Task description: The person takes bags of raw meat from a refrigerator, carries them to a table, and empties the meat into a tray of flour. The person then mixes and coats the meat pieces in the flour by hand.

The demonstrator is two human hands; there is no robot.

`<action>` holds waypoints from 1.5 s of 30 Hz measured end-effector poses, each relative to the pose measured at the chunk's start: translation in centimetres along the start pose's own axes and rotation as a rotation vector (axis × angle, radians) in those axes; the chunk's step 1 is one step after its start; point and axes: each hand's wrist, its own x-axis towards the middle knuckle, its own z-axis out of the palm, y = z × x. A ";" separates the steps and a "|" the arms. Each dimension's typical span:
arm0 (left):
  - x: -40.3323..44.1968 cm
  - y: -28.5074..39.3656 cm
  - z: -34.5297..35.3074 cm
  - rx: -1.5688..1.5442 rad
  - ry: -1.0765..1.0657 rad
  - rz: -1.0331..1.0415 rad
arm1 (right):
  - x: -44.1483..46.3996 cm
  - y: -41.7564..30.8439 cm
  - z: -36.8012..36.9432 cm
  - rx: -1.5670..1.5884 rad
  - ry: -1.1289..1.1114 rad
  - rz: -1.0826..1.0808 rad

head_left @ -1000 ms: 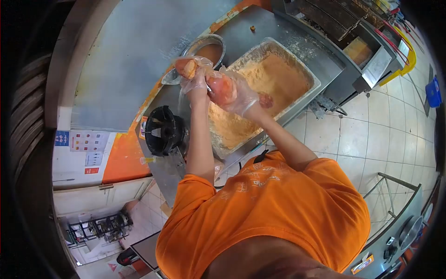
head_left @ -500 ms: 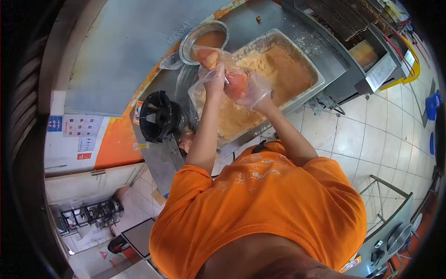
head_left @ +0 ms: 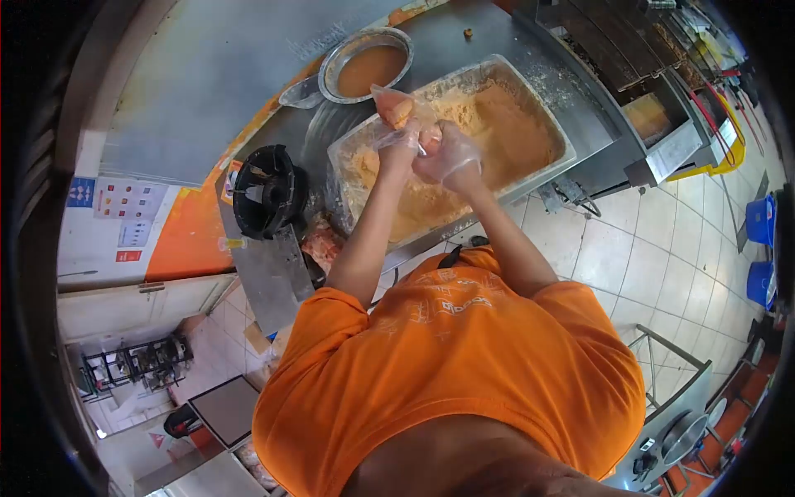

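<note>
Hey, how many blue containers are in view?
2: one blue container at the far right, the other just below it in the picture. More may be hidden from view.

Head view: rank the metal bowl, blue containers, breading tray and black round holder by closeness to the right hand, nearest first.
1. Breading tray: below the right hand.
2. Metal bowl: beyond the tray, toward the left.
3. Black round holder: farther left.
4. Blue containers: far right, past the counter.
</note>
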 end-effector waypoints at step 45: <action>-0.7 11.3 -0.6 -0.008 0.134 0.461 | 6.8 -3.7 2.7 0.644 0.038 -0.607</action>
